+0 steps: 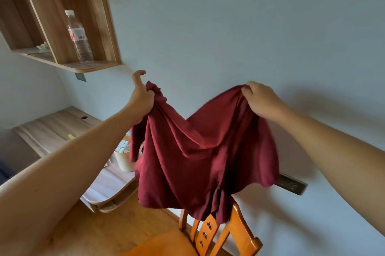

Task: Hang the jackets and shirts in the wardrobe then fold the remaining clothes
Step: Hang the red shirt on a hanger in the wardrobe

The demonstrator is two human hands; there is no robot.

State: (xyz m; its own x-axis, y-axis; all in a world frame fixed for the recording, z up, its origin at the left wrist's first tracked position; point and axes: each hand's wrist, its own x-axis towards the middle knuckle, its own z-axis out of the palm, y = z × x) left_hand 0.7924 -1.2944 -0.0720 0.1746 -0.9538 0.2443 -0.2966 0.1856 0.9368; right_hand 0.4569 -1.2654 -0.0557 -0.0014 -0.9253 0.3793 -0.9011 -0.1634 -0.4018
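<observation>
A dark red garment hangs spread in the air in front of a pale wall. My left hand grips a bunched upper corner of it on the left. My right hand pinches the other upper edge on the right. The cloth sags between the two hands and its lower hem drapes over the top of an orange wooden chair's back. What kind of garment it is cannot be told from the folds.
A wooden wall shelf at upper left holds a clear plastic bottle. Below it a wooden desk carries a cream cup. A power strip is on the wall at right. The floor is wood.
</observation>
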